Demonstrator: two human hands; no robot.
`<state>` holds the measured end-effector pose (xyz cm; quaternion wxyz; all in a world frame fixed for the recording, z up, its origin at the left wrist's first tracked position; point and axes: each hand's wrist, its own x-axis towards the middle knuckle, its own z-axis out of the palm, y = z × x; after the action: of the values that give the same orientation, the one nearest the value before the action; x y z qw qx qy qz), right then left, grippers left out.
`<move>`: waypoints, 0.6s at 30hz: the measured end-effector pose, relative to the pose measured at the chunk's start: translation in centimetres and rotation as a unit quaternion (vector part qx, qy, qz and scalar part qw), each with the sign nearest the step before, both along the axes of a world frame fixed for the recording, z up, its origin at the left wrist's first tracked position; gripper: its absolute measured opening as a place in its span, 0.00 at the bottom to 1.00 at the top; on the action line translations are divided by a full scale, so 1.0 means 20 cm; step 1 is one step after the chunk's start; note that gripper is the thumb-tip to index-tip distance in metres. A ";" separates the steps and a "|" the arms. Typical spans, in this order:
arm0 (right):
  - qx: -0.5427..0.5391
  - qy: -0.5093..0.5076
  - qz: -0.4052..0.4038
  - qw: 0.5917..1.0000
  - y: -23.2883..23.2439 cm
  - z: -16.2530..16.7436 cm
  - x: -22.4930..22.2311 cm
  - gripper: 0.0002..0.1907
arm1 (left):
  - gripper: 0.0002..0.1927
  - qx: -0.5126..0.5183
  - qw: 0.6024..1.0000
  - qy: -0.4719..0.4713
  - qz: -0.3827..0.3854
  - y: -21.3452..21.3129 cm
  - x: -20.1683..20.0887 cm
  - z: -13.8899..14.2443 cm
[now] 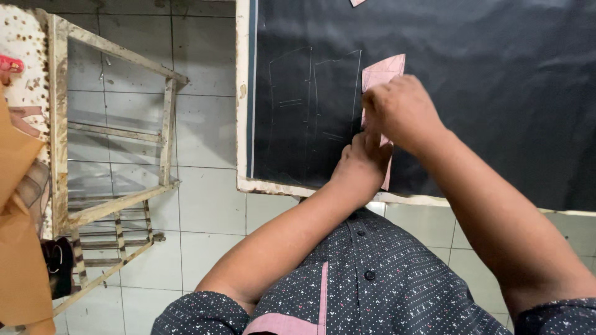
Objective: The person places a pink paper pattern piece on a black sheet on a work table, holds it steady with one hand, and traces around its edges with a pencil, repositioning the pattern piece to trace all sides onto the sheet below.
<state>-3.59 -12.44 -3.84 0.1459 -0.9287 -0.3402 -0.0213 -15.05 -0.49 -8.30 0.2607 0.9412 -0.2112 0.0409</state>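
Observation:
A narrow pink paper pattern piece [383, 73] lies on black fabric [484, 80] spread over a table. My left hand [360, 164] presses on the lower part of the pattern, fingers flat. My right hand [400, 111] rests over the pattern's middle with fingers curled at its left edge; whether it grips a piece of chalk is hidden. White chalk outlines [313, 111] of two long shapes sit on the fabric just left of the pattern.
The table's worn white edge [243, 124] runs down the left and along the front. A rusty pale metal-framed stand [112, 155] is on the tiled floor [208, 205] at left. Brown paper [22, 248] hangs at the far left.

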 end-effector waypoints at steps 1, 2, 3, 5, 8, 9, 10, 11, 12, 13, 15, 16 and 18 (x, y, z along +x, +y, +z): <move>0.016 -0.019 -0.002 1.000 -0.01 -0.01 0.03 0.03 | 0.14 0.013 1.000 0.007 -0.001 0.01 0.01 0.01; 0.024 -0.025 -0.006 0.999 -0.02 -0.01 0.05 0.03 | 0.15 0.026 1.000 0.014 -0.003 0.01 0.02 0.01; 0.032 -0.032 -0.011 0.999 -0.03 -0.01 0.06 0.03 | 0.16 0.039 0.999 0.021 -0.005 0.01 0.03 0.01; 0.032 -0.029 -0.024 0.999 -0.05 -0.02 0.07 0.03 | 0.19 0.025 1.000 0.006 0.002 0.01 0.03 0.02; 0.026 0.003 -0.040 0.999 -0.06 -0.02 0.09 0.04 | 0.21 0.019 1.000 -0.008 0.005 0.01 0.05 0.02; 0.035 0.021 -0.042 0.998 -0.05 -0.02 0.09 0.03 | 0.22 0.020 1.000 -0.010 0.004 0.02 0.05 0.02; 0.045 0.038 -0.045 0.997 -0.05 -0.02 0.09 0.03 | 0.22 0.021 1.000 -0.002 0.001 0.02 0.04 0.02; 0.040 0.048 -0.048 0.997 -0.05 -0.02 0.10 0.04 | 0.23 0.022 1.000 0.006 -0.003 0.02 0.05 0.01; 0.035 0.059 -0.050 0.996 -0.04 -0.03 0.11 0.04 | 0.24 0.023 1.000 0.013 -0.006 0.02 0.05 0.01; 0.031 0.070 -0.053 0.996 -0.03 -0.04 0.12 0.04 | 0.24 0.028 0.999 0.017 -0.011 0.02 0.05 0.01; 0.037 0.006 -0.009 0.999 -0.03 -0.05 0.13 0.04 | 0.26 0.038 0.999 0.024 -0.022 0.02 0.05 0.00; 0.041 -0.027 0.013 0.999 -0.03 -0.05 0.14 0.04 | 0.26 0.038 0.999 0.025 -0.019 0.02 0.06 0.00; 0.035 -0.029 0.006 0.999 -0.03 -0.06 0.18 0.04 | 0.26 0.039 0.999 0.028 -0.014 0.01 0.06 0.00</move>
<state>0.05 -12.96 -5.09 0.1684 -0.9201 -0.3485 -0.0592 -13.93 -0.27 -8.38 0.2306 0.9483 -0.2180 0.0025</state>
